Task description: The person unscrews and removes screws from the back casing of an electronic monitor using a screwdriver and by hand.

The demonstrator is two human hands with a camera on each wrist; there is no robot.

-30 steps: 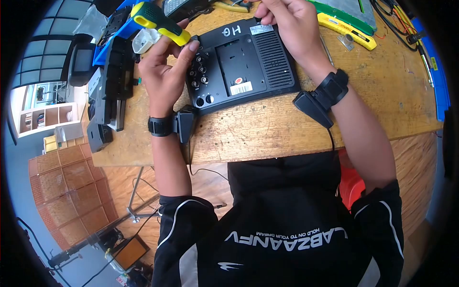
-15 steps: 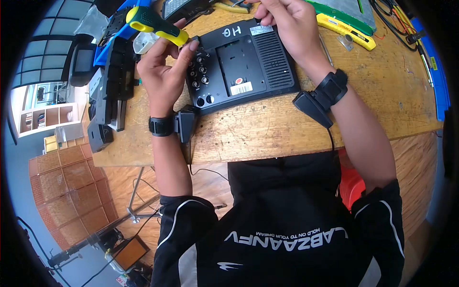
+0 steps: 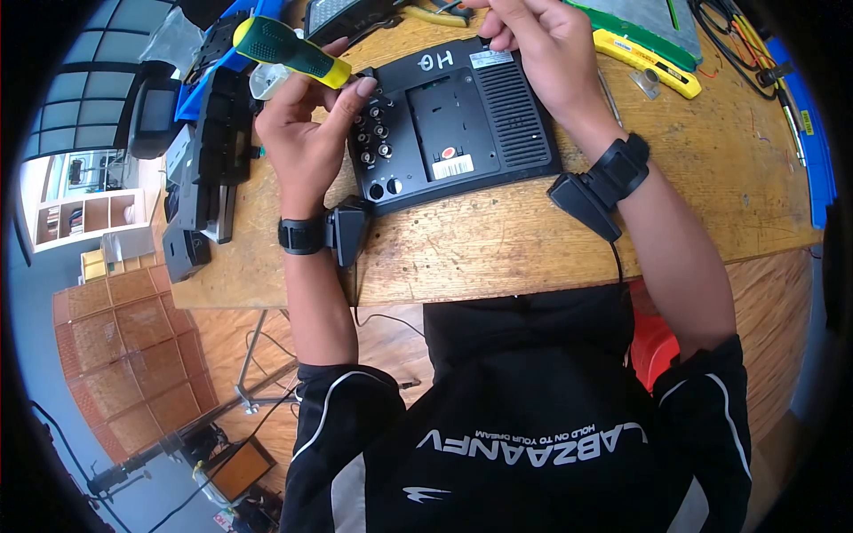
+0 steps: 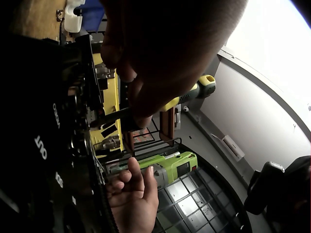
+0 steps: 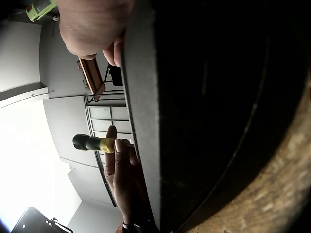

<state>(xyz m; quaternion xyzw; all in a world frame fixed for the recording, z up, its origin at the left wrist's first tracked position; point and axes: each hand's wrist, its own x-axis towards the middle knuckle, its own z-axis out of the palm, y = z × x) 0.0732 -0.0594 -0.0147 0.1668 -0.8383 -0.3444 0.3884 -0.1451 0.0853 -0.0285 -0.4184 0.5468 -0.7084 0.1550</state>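
Nearest, two black strapped cameras, one on each wrist. Beyond them, on the scratched wooden surface, one flat black plastic device lies between the hands, vented side up. Six round metal connectors can be counted near its left edge; the left thumb covers part of that edge. Two round holes mark its near left corner.

The left hand pinches the neck of one screwdriver with a yellow and dark green handle between thumb and fingers. The shaft reaches the connectors; contact at the tip cannot be made out.

The right hand is at the device's far right corner, some fingers bent, others cut off by the top edge; whether they hold anything cannot be told.

Farther: one white plastic container, partly hidden behind the screwdriver; one long yellow plastic tool; one yellow-handled pair of pliers, partly out of view.
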